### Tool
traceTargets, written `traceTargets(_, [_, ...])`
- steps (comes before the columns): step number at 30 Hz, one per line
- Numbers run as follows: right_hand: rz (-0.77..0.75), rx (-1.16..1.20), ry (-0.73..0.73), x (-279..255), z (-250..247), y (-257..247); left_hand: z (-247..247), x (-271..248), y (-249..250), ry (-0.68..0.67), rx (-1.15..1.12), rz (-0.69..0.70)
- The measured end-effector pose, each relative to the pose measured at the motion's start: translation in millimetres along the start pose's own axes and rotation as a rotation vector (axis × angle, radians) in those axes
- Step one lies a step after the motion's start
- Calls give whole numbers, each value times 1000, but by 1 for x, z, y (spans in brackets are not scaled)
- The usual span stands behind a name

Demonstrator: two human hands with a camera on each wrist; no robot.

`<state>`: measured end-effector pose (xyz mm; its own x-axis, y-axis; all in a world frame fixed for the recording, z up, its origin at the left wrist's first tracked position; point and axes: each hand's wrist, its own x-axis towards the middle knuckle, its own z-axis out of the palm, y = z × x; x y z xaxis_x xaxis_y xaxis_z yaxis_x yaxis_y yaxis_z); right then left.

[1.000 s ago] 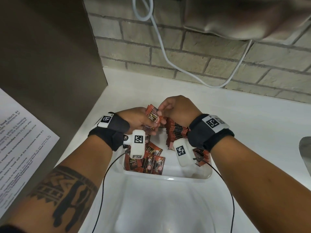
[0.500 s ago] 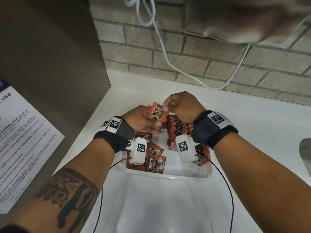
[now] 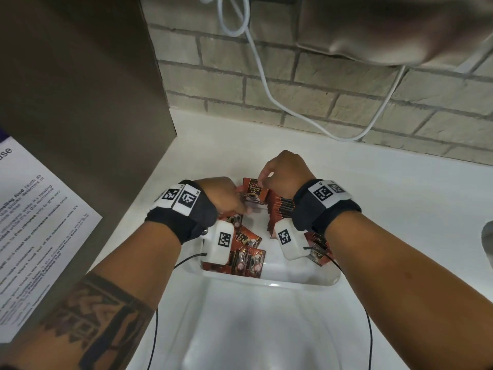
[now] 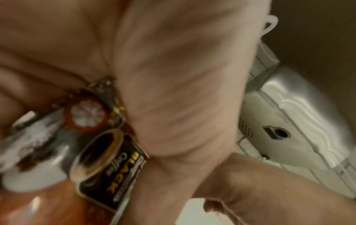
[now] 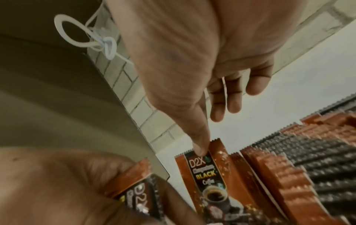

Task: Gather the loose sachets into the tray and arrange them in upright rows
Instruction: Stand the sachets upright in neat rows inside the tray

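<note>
A white tray (image 3: 269,283) sits on the white counter. Inside it, a row of orange-brown coffee sachets (image 3: 282,206) stands upright; the right wrist view shows the same row (image 5: 289,159). My right hand (image 3: 260,180) pinches the top of one upright sachet (image 3: 253,192) at the row's left end, with the thumb on that sachet (image 5: 208,170). My left hand (image 3: 240,201), just left of it, grips more sachets (image 4: 108,167), one of them a sachet (image 5: 134,187) at lower left. Several loose sachets (image 3: 248,252) lie flat in the tray's near left part.
A brown cabinet side (image 3: 80,102) with a paper notice (image 3: 34,222) stands on the left. A white cable (image 3: 261,76) hangs on the brick wall behind. Another flat sachet (image 3: 317,249) lies under my right wrist. A sink edge (image 3: 488,241) shows at far right.
My right hand has drawn one sachet away from the left hand and brought it down upright against the row's left end. The left hand has dropped slightly toward the tray.
</note>
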<state>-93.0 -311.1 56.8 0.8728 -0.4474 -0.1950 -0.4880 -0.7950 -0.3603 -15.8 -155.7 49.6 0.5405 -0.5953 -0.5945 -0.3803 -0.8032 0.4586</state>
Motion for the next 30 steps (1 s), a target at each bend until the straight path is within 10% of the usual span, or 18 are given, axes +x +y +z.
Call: traceTargets(30, [56,-68,-23,6,11,-1,17,25,12,-111,126,40])
